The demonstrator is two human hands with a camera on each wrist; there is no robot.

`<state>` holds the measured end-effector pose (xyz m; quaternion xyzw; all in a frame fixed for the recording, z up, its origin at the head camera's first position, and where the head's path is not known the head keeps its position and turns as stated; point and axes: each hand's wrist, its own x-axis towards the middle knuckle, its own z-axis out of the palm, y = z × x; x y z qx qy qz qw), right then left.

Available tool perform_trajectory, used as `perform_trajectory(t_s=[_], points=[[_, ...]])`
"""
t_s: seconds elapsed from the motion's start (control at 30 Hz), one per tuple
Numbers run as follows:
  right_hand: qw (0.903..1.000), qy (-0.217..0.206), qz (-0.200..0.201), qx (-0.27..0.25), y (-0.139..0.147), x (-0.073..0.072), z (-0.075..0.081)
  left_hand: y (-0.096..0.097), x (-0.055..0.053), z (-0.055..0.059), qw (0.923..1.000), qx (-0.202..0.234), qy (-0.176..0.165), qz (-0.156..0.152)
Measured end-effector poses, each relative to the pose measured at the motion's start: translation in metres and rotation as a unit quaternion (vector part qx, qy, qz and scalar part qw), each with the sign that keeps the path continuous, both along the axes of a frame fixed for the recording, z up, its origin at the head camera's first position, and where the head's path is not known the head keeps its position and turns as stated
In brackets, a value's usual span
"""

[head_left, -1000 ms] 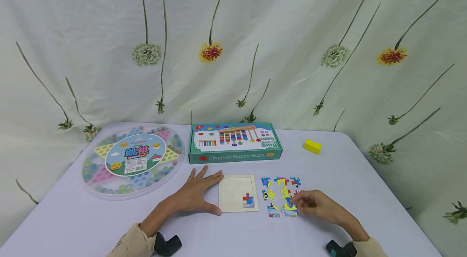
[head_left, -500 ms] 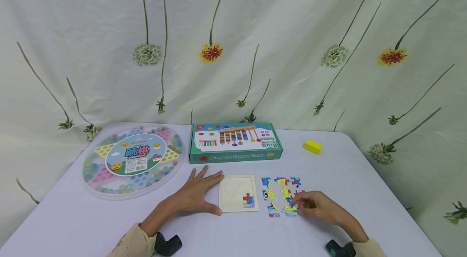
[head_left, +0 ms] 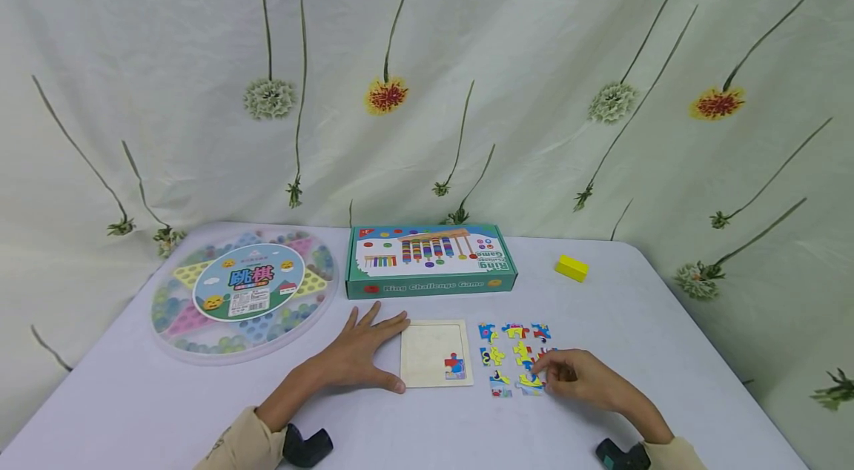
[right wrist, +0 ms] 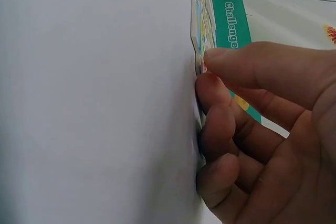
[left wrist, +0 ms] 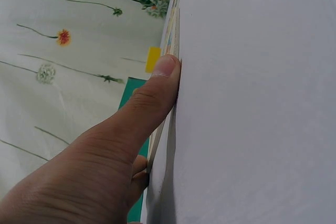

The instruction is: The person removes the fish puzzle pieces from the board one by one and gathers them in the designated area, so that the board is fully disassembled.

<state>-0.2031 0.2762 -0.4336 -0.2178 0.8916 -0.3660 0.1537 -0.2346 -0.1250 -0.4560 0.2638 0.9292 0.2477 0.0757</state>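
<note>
My left hand [head_left: 353, 356] lies with fingers spread along the left side of a square wooden puzzle tray [head_left: 423, 351], thumb and fingertips at its edge. One red and blue jigsaw piece [head_left: 454, 366] sits in the tray's lower right corner. To the right of the tray, several colourful jigsaw pieces [head_left: 494, 356] lie in rows on the table. At the lower right of these, my right hand [head_left: 579, 377] has bent fingers and pinches at the edge of a jigsaw piece [right wrist: 203, 67], which the fingertips partly hide.
A round Chinese checkers set [head_left: 247, 292] lies at the left. Behind the tray is a green Ring Challenge Game box [head_left: 430, 262]. A yellow block [head_left: 571, 267] sits at the back right of the white table [head_left: 427, 433], before a flowered cloth.
My right hand has shifted very slightly among the jigsaw pieces, its fingertips staying at the lower right ones. My left hand and the tray have kept still.
</note>
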Motion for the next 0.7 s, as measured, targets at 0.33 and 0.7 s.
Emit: perform_trajectory(t_s=[0.33, 0.7], points=[[1.0000, 0.001, 0.001, 0.010, -0.004, -0.003, 0.004, 0.001, 0.000, 0.001, 1.0000, 0.004, -0.002, -0.005], [0.9979, 0.060, 0.018, 0.016, -0.032, -0.012, 0.015, 0.001, 0.000, 0.001, 1.0000, 0.004, -0.001, -0.005]])
